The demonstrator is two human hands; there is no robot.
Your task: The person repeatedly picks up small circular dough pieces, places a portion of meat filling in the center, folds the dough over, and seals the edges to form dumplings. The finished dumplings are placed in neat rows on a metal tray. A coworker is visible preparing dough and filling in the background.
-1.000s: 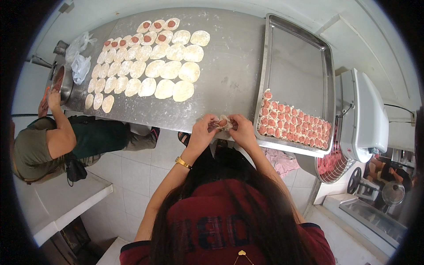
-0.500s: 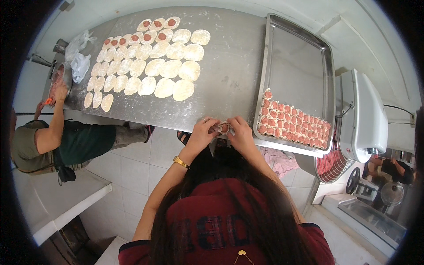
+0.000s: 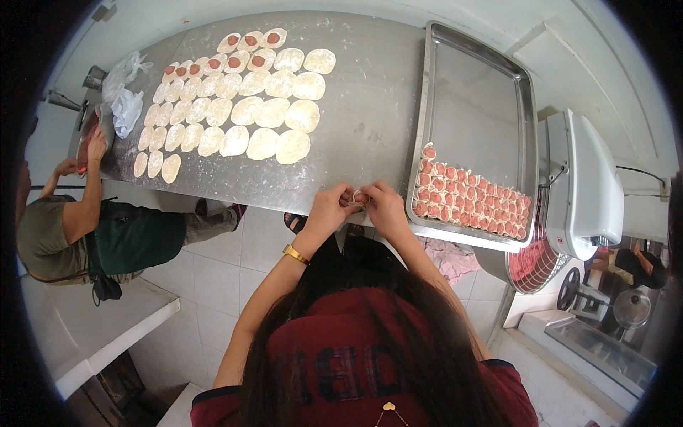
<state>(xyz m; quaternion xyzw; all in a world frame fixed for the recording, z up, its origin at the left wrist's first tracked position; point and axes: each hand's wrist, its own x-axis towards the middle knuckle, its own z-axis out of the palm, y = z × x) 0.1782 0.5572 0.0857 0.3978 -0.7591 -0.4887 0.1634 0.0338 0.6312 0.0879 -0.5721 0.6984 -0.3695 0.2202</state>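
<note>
Between my two hands, just over the near edge of the steel table (image 3: 361, 153), is a small open-topped dumpling (image 3: 359, 197) with red meat filling showing at its top. My left hand (image 3: 330, 208) pinches it from the left, and my right hand (image 3: 384, 205) has its fingers closed on the other side. The fingers cover most of the wrapper. Right of my hands stands a deep metal tray (image 3: 425, 107) whose near part holds rows of meat-topped dumplings (image 3: 469, 196). Flat floured dough rounds (image 3: 292, 146) lie in rows on the table's left half, several far ones topped with meat dabs (image 3: 258, 61).
At the left, another person (image 3: 60, 235) has both hands at a container of meat (image 3: 89, 142). Plastic bags (image 3: 126, 110) lie on the table's left end. A white machine (image 3: 580, 185) with a wire-guarded bowl (image 3: 530, 267) stands right of the tray. A pink cloth (image 3: 449, 261) hangs below it.
My hands have shifted slightly, their fingers closing further around the dumpling. The other person's hands have moved at the meat container. The whole view has shifted a little.
</note>
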